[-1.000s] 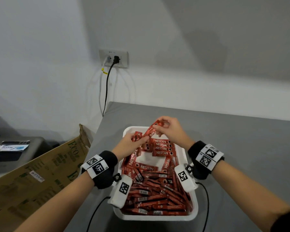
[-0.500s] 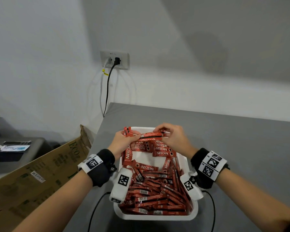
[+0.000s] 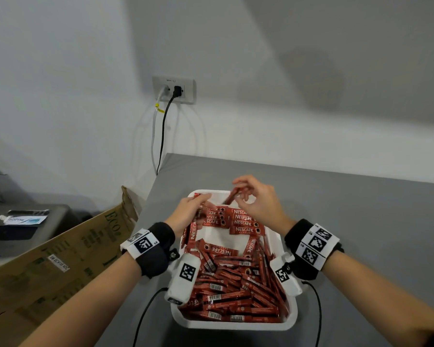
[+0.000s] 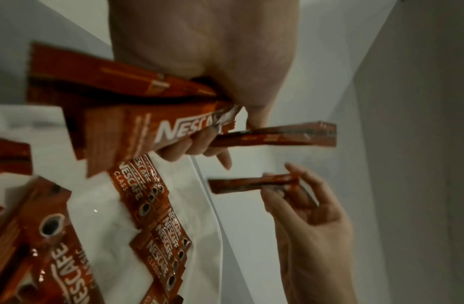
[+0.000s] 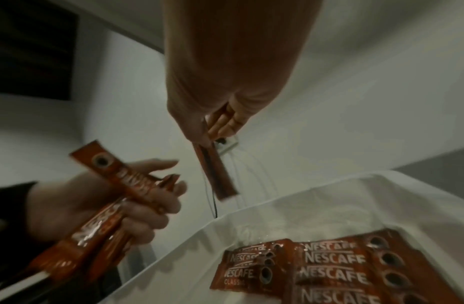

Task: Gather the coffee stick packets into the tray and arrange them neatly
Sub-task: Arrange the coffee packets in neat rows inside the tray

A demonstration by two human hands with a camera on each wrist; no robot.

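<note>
Your left hand (image 3: 189, 211) grips a bundle of red Nescafé stick packets (image 4: 137, 115) over the white foam tray (image 3: 236, 325). Your right hand (image 3: 257, 199) pinches a single red stick packet (image 5: 216, 174) between thumb and fingertips.

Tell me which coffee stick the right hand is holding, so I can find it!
Find the white tray on the grey table. Above its far edge, the right hand pinches one red coffee stick. It is alone in the air, unlike the bunch in the left hand.
</note>
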